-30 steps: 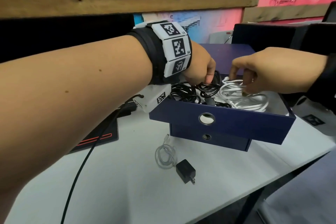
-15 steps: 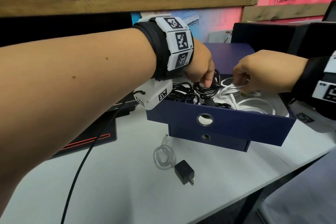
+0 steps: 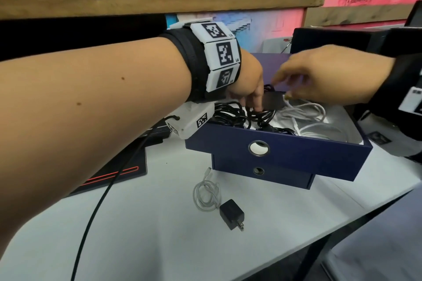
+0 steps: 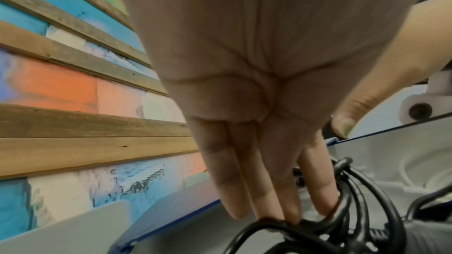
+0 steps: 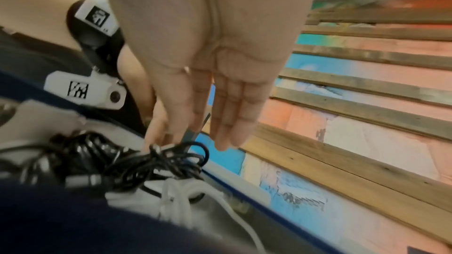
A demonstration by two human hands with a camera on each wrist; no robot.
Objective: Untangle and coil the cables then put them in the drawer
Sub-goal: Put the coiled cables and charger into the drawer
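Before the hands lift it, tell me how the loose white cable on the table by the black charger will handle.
The white cable lies in slack, uneven loops, so it will probably flop and uncoil when lifted. It looks thin, so likely very light. Its free connector end may dangle and swing. The black charger lies beside it; whether they are joined is unclear.

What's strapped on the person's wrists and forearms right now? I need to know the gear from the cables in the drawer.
Both forearms are bare. The left wrist wears a black band carrying white square tiles printed with black fiducial codes. Under it hangs a white camera housing, also code-marked, trailing a thin black lead. The right wrist has a similar black band.
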